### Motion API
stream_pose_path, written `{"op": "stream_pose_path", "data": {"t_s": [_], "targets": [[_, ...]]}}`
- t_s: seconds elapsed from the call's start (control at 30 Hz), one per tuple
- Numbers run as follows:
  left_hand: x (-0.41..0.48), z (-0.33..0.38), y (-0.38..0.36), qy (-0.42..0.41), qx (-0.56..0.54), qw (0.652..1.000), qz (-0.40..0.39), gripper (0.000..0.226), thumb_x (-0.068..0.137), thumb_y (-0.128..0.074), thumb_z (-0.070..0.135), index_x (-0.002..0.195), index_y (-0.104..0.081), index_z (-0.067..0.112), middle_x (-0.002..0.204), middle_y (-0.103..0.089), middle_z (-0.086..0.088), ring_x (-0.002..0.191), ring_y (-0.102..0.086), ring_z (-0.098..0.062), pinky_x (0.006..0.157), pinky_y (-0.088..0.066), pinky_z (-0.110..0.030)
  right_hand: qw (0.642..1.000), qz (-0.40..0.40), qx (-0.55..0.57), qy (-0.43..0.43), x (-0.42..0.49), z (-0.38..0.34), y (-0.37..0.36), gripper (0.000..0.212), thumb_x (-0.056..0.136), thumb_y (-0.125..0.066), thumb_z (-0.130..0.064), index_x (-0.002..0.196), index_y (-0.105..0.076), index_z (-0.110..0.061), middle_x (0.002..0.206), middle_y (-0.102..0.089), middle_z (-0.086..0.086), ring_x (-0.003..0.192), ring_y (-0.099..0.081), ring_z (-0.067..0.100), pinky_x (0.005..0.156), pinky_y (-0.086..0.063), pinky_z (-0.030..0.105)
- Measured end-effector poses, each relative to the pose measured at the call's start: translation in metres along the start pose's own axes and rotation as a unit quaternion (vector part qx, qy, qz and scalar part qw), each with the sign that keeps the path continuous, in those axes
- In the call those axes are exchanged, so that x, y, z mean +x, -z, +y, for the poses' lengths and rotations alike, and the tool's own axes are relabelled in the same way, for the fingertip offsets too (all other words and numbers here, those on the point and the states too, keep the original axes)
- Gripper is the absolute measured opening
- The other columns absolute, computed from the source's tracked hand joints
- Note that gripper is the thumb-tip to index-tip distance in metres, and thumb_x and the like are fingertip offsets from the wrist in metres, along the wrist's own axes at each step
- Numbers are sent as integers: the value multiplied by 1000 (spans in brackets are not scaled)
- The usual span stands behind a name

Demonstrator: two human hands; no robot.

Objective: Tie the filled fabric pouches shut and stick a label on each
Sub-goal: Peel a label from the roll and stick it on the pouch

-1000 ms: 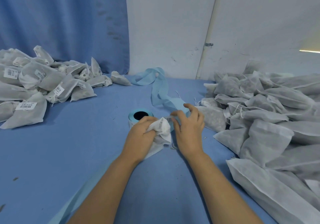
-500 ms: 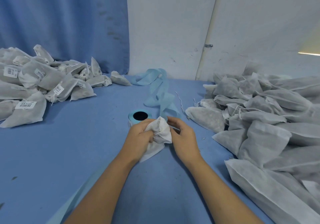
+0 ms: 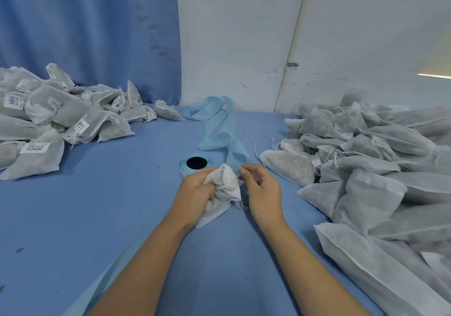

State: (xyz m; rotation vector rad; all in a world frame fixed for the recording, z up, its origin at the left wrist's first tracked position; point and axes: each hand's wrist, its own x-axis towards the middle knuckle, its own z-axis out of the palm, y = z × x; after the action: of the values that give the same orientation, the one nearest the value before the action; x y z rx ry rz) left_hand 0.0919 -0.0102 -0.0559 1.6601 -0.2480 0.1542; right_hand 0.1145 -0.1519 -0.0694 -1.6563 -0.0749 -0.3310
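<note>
A white fabric pouch (image 3: 225,190) sits at the table's middle, its gathered neck pointing up. My left hand (image 3: 195,188) grips the pouch from the left, fingers curled into the cloth. To the right of the neck, my right hand (image 3: 261,188) has its fingers curled and its thumb and forefinger pinched together close to the pouch top; the drawstring between them is too thin to see. Just behind my hands stands a blue label roll (image 3: 196,164) with a dark core.
A pile of untied grey pouches (image 3: 366,159) fills the right side. Tied, labelled pouches (image 3: 56,122) are heaped at the far left. Light-blue backing strip (image 3: 217,122) trails from the roll toward the wall. The blue table (image 3: 109,206) lies between.
My right hand came down from an open spread above the pouch, closed in beside its neck, then drew slightly right with fingers pinched. My left hand kept its grip on the pouch.
</note>
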Motion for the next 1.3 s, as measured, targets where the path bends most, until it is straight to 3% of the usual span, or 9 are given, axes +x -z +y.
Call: {"op": "stream_pose_path", "data": {"t_s": [0.17,0.23,0.33,0.43,0.6,0.73,0.87,1.1,1.3], "targets": [[0,-3,1,20,-29,999,18,32,56,-40,7,62,-64,27,60,-52,19,57,-44,-1,53,-35,-10,992,107,48,-34,4,3,7,13,93,-62,-18,86,-71,-25,78,-68,-10,71,-58,3,75,-46,18],[1,-3,2,27,-40,998,30,35,57,-41,6,66,-65,30,63,-55,19,59,-48,0,54,-36,-9,986,128,91,-51,4,2,6,18,93,-62,-14,81,-70,-25,68,-67,-11,69,-60,5,77,-49,23],[4,-4,4,25,-55,998,33,53,67,-48,-1,110,-66,24,93,-66,20,86,-60,0,70,-42,-9,986,127,94,-52,3,0,6,20,90,-64,-11,82,-72,-27,75,-71,-11,79,-65,5,82,-51,21],[7,-4,2,30,-95,994,48,76,81,-47,-17,140,-45,29,125,-59,14,111,-57,-3,90,-46,-18,986,118,108,-57,2,-2,8,26,88,-65,-6,83,-72,-30,82,-73,-13,78,-64,-2,75,-48,13],[6,-1,-9,36,-122,987,95,39,84,-60,-7,104,-66,25,89,-73,13,83,-68,-4,66,-51,-15,973,125,181,-69,1,-8,10,16,89,-63,-4,92,-71,-18,80,-71,-8,80,-64,7,80,-52,18],[7,-1,-15,32,-130,981,141,39,81,-66,-5,96,-66,31,88,-73,16,83,-68,-2,66,-52,-15,959,114,243,-89,1,-9,12,26,91,-59,3,111,-65,-12,73,-67,-3,79,-65,6,80,-53,17],[8,1,-17,31,-143,975,166,39,78,-71,-2,97,-65,32,90,-72,17,86,-68,-2,70,-54,-17,953,90,264,-119,0,-12,11,19,90,-61,1,103,-68,-11,84,-74,-4,73,-68,3,67,-52,13],[9,3,-13,23,-149,972,182,39,77,-71,-6,95,-65,28,82,-72,18,78,-67,2,65,-52,-13,933,-17,331,-137,-1,-19,12,14,89,-57,-3,82,-61,-15,74,-65,-4,67,-59,6,61,-49,17],[11,0,-9,53,-181,966,175,42,75,-72,-7,100,-67,26,88,-74,9,79,-69,-8,65,-55,-21,970,-168,168,-48,-10,-23,8,15,81,-60,1,76,-60,-13,69,-62,-5,67,-57,8,65,-44,15]]}}
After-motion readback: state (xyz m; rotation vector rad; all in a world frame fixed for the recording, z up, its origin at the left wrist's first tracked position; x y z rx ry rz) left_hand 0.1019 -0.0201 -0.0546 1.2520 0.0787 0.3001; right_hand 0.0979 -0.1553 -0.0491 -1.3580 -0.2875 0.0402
